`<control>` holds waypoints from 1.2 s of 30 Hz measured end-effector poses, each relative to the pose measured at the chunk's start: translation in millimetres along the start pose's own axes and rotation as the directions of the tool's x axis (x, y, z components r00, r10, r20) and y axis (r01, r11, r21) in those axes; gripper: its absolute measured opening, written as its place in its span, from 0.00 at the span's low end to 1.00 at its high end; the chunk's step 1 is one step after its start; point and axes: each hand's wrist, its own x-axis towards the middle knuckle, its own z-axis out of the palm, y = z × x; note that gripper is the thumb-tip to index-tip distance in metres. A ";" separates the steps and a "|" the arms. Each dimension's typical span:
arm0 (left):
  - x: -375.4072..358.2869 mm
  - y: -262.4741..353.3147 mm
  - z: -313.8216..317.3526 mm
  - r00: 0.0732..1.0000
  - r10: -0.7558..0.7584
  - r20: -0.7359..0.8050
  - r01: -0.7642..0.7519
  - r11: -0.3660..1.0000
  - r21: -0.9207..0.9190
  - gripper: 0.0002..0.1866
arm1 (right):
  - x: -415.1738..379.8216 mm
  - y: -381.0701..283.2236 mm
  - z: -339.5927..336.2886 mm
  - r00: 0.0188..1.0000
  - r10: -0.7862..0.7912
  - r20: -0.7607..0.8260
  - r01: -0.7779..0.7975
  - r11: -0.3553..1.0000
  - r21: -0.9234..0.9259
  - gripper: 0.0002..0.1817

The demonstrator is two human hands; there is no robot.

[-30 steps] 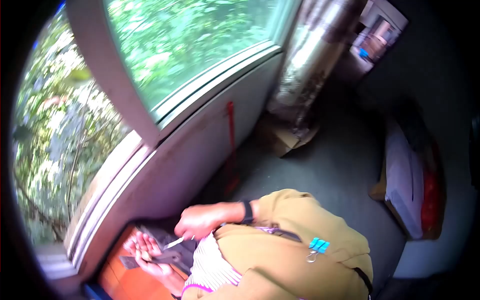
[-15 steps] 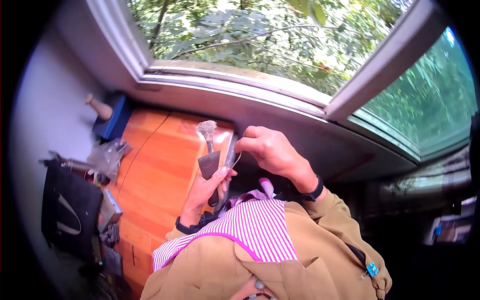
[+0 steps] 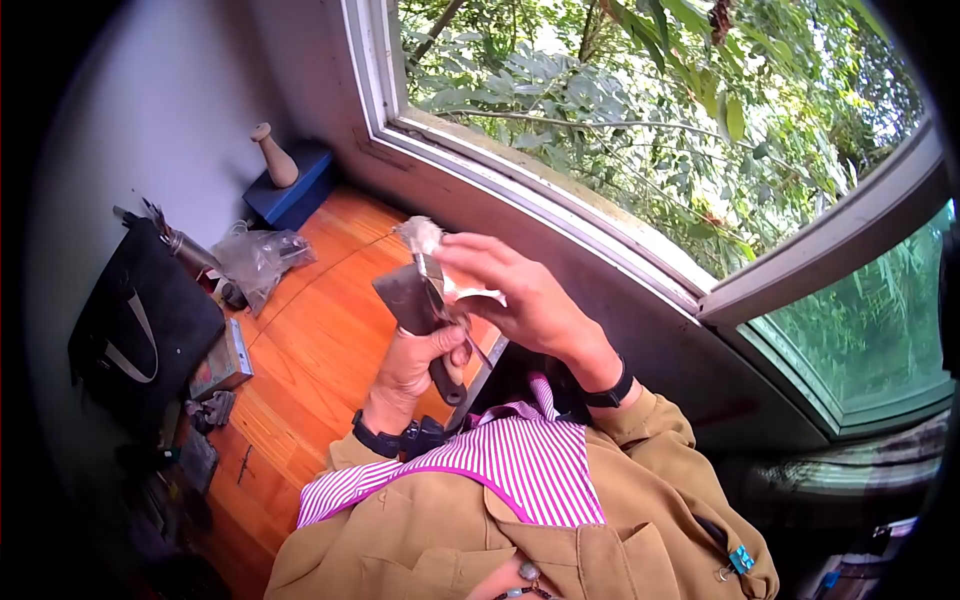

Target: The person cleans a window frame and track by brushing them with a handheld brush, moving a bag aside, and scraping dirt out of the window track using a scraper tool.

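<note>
Steady the scraper and brush with your left hand closed round them, your right hand part-curled, its hold unclear.

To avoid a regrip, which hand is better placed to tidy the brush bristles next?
Right, I'd say: the right hand has its fingers by the bristles, while the left hand is wrapped around the scraper.
</note>
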 end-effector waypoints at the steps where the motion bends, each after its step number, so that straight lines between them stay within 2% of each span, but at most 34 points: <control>1: 4.6 -0.8 -0.8 0.992 0.035 -0.118 -0.041 0.998 -0.049 0.08 | -1.0 2.4 -0.7 0.987 0.157 -0.034 -0.149 0.976 0.158 0.23; 3: 21.0 4.8 -4.3 0.969 0.154 -0.193 -0.172 0.982 -0.081 0.04 | -5.1 12.7 -0.9 0.941 0.338 0.032 -0.339 0.939 0.062 0.17; 5: 32.8 10.5 0.8 0.923 0.201 -0.328 -0.244 0.965 -0.095 0.05 | -3.2 14.4 2.4 0.819 0.492 0.295 -0.551 0.817 0.169 0.12; 6: 39.0 12.1 0.7 0.930 0.197 -0.311 -0.237 0.967 -0.096 0.05 | -0.9 15.3 5.0 0.792 0.507 0.340 -0.587 0.786 0.195 0.11; 7: 44.3 12.4 -0.1 0.936 0.189 -0.295 -0.227 0.969 -0.098 0.06 | 3.2 17.2 4.9 0.797 0.523 0.302 -0.577 0.807 0.124 0.09; 9: 57.4 8.7 -5.7 0.932 0.188 -0.310 -0.243 0.958 -0.151 0.07 | 11.7 39.1 6.1 0.960 0.266 0.082 -0.266 0.964 -0.017 0.06; 10: 64.5 9.1 -4.0 0.919 0.201 -0.340 -0.261 0.954 -0.144 0.08 | 18.7 45.3 -2.5 0.955 0.283 0.087 -0.280 0.959 -0.046 0.06; 13: 80.7 5.1 -23.6 0.897 0.243 -0.368 -0.296 0.951 -0.093 0.12 | 57.7 67.3 -36.0 0.976 0.203 0.084 -0.172 0.943 -0.286 0.04; 15: 81.9 -4.9 -55.4 0.832 0.227 -0.506 -0.202 0.974 0.106 0.13 | 88.8 96.0 -54.4 0.985 0.137 0.108 -0.076 0.894 -0.441 0.02; 17: 72.7 -12.3 -81.2 0.796 0.173 -0.580 -0.104 0.983 0.150 0.12 | 120.4 132.8 -63.0 0.981 0.137 0.135 -0.042 0.838 -0.543 0.03; 19: 58.1 -22.7 -103.1 0.722 0.145 -0.677 -0.008 0.980 0.200 0.12 | 145.1 170.8 -62.6 0.969 0.131 0.210 0.020 0.805 -0.593 0.05; 22: 33.7 -42.4 -128.7 0.618 0.099 -0.780 0.067 0.982 0.177 0.12 | 167.0 208.9 -49.9 0.949 0.157 0.273 0.031 0.816 -0.577 0.07; 25: 26.0 -50.4 -136.0 0.586 0.142 -0.798 0.064 0.974 0.219 0.12 | 185.7 227.4 -37.3 0.937 0.192 0.291 -0.010 0.850 -0.526 0.08; 27: 28.8 -52.8 -134.9 0.562 0.137 -0.816 0.054 0.978 0.201 0.12 | 195.5 238.3 -27.9 0.920 0.211 0.331 -0.067 0.915 -0.397 0.09; 29: 34.9 -49.6 -133.7 0.524 0.108 -0.845 0.104 0.976 0.190 0.12 | 203.1 246.8 -18.7 0.869 0.334 0.365 -0.152 0.882 -0.446 0.10; 35: 35.4 -43.2 -125.8 0.520 0.115 -0.847 0.119 0.972 0.205 0.11 | 202.0 250.5 -15.4 0.815 0.374 0.442 -0.190 0.894 -0.407 0.10; 36: 35.5 -44.3 -126.1 0.527 0.118 -0.842 0.116 0.971 0.209 0.11 | 199.9 253.0 -12.8 0.845 0.312 0.434 -0.082 0.878 -0.471 0.09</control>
